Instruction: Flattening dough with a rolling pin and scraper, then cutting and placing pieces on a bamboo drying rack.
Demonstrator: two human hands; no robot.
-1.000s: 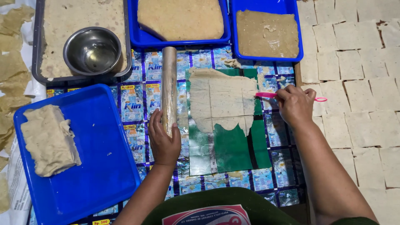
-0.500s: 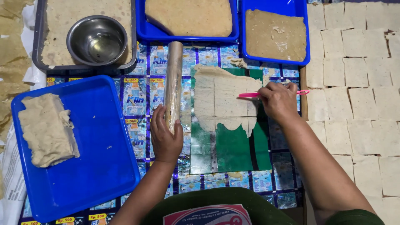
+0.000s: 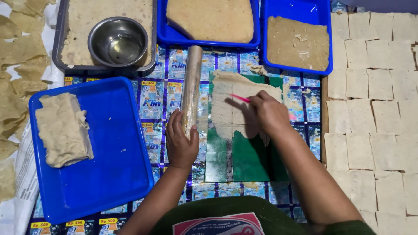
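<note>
A thin sheet of pale dough [image 3: 226,104], scored into squares, lies on a green mat [image 3: 250,163] in the middle. My right hand [image 3: 270,114] rests on the dough and holds a thin pink stick [image 3: 239,98] with its tip pointing left across the sheet. My left hand [image 3: 180,141] grips the near end of a rolling pin [image 3: 191,82] wrapped in clear film, which lies upright in the view just left of the mat.
A blue tray [image 3: 117,161] at the left holds a lump of dough [image 3: 63,130]. At the back stand a grey tray with a steel bowl [image 3: 117,41] and two blue trays of flat dough [image 3: 209,19]. Cut dough squares [image 3: 374,100] cover the right side; rough scraps [image 3: 13,100] lie far left.
My right hand with the pink stick has moved left across the dough sheet, from its right edge to its middle. My left hand stays on the rolling pin.
</note>
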